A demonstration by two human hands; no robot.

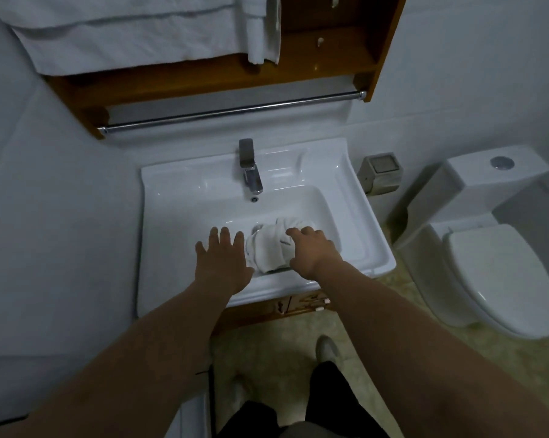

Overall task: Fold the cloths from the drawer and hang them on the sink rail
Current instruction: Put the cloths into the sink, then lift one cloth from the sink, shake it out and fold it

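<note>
A crumpled white cloth (268,245) lies in the basin of the white sink (184,216). My right hand (311,251) rests on the cloth's right side with fingers curled into it. My left hand (222,257) hovers flat with fingers spread just left of the cloth, its fingertips at the cloth's edge. A bare chrome rail (232,111) runs under the wooden cabinet (330,58) above the sink. White towels (134,30) hang folded over the cabinet's upper left.
A chrome tap (249,167) stands at the sink's back. A white toilet (494,267) sits to the right, with a small metal box (380,173) on the wall between. Wooden drawer fronts (298,303) show below the sink. My feet stand on the tiled floor.
</note>
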